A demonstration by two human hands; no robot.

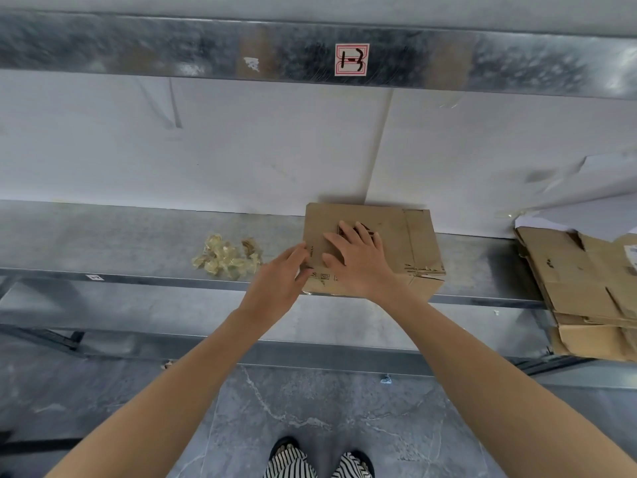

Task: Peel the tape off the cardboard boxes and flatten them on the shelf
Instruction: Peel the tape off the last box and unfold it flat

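Note:
A brown cardboard box (406, 236) lies on the metal shelf (138, 236), its front edge at the shelf's lip. My right hand (358, 260) rests flat on its top, fingers spread and straight. At the box's left edge, the fingers of my left hand (279, 281) touch the side and front corner. A heap of crumpled yellowish tape (227, 257) sits on the shelf to the left of the box.
Flattened cardboard (586, 288) is stacked at the shelf's right end, overhanging the front. White wall panels stand behind. An upper shelf beam carries a red-and-white label (351, 60). A lower shelf and the grey floor are below, with my feet (320, 460).

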